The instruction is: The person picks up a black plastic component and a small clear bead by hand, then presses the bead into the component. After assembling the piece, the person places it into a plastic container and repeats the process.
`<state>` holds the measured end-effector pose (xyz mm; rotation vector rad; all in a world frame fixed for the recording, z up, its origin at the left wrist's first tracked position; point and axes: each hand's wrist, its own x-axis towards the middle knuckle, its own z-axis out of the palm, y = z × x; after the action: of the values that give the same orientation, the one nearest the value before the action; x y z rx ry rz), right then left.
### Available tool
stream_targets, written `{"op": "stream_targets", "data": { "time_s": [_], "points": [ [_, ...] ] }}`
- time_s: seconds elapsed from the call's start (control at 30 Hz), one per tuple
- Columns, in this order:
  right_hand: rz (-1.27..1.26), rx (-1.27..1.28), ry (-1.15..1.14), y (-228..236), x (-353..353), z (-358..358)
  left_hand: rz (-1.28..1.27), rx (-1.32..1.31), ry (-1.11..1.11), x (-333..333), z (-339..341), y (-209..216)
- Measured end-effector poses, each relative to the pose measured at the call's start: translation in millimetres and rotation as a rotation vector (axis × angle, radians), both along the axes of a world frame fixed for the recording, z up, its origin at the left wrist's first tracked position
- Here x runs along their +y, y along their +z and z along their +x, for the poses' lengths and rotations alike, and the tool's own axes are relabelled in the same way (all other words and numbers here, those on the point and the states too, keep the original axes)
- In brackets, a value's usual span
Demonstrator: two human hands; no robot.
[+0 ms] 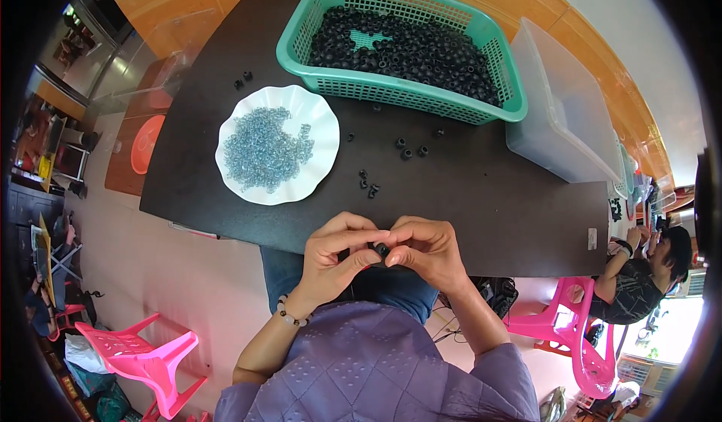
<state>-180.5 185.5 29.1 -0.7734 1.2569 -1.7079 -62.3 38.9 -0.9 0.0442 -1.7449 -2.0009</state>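
Left hand (336, 256) is narrowed to a pinch; between it and the likewise pinched right hand (430, 253), a small black part (383, 250) is held at the table's (496, 204) near edge. On the left, beads (259, 151) could be scattered if the plate (328, 132) were knocked; in the middle, the part could be dropped if pressed unevenly. It is partly covered by both hands, so whether a bead is also gripped cannot be told.

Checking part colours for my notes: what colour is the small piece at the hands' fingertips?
The small piece is black, showing best in the head view.
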Motion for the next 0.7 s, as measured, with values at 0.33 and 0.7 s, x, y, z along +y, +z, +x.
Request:
{"op": "stream_targets", "data": {
  "time_s": [0.33, 0.7],
  "points": [
    [0.105, 0.239, -0.057, 3, 5, 3, 0.149, -0.054, -0.002, 1, 6, 6],
    [-0.047, 0.921, -0.138, 30, -7, -1, 0.371, -0.084, -0.159, 3, 11, 3]
  ]
}}
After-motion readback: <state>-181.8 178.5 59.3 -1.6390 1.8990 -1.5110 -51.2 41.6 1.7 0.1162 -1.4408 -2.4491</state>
